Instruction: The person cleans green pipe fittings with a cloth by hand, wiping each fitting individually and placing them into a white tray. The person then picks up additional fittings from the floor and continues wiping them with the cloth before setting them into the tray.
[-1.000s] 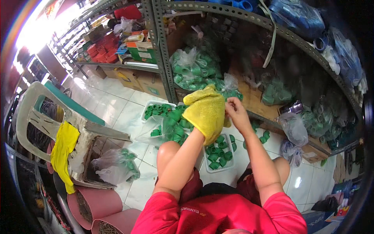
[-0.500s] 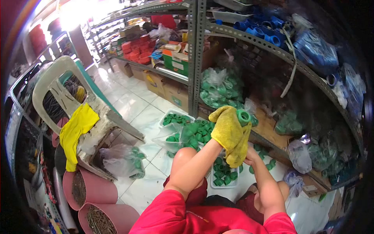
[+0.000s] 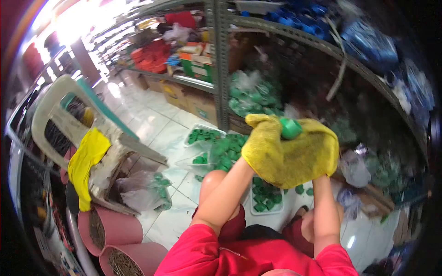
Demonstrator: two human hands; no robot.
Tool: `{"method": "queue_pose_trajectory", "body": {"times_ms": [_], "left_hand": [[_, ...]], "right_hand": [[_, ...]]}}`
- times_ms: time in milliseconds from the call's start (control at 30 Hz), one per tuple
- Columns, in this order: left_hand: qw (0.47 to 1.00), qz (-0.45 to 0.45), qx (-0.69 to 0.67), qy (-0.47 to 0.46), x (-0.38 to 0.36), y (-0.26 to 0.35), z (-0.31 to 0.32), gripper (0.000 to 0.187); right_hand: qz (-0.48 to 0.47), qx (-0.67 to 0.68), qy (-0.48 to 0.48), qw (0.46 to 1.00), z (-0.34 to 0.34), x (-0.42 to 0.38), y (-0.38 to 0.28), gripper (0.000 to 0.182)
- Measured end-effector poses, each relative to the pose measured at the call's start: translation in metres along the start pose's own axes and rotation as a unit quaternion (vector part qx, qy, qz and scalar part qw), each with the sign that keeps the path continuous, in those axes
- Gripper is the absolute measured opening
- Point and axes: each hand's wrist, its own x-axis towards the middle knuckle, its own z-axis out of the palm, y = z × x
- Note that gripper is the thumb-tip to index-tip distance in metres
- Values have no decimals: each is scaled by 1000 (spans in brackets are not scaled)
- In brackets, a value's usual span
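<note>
your left hand [image 3: 264, 146] inside the yellow cloth [image 3: 301, 158], holding a green fitting [image 3: 291, 129] at the cloth's upper edge, your right hand [image 3: 325, 169] covered by the cloth, its grip impossible to tell, a white tray [image 3: 268, 212] below

One view, worn on the head, looks forward and steeply down past the knees to the tiled floor [image 3: 159, 131] and shelf edges [image 3: 368, 76].

Very bright white light comes in at the top left and shines on the floor tiles. The shelf on the right is dark inside. Things look a bit smeary. The edges bend round, and the corners go black.
</note>
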Motion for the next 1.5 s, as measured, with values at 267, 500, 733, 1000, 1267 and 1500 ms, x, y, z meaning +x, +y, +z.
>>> {"method": "queue_pose_trajectory", "body": {"times_ms": [267, 500, 733, 1000, 1267, 1500], "left_hand": [[956, 57, 287, -10, -49, 79, 1, 20], [907, 113, 402, -53, -62, 93, 26, 24], [912, 226, 339, 49, -61, 62, 27, 44], [946, 192, 263, 7, -62, 65, 32, 47], [932, 196, 299, -57, -64, 93, 25, 47], [874, 180, 433, -125, -41, 109, 4, 40]], "right_hand": [[-87, -407, 7, 909, 4, -10, 16, 37], [-293, -642, 96, 702, -5, -4, 24, 36], [-186, -778, 8, 600, -16, -11, 1, 45], [-52, -227, 58, 971, -13, -12, 8, 47], [-127, -372, 129, 911, 13, -16, 3, 43], [-28, -354, -75, 932, 12, -27, 11, 48]]}}
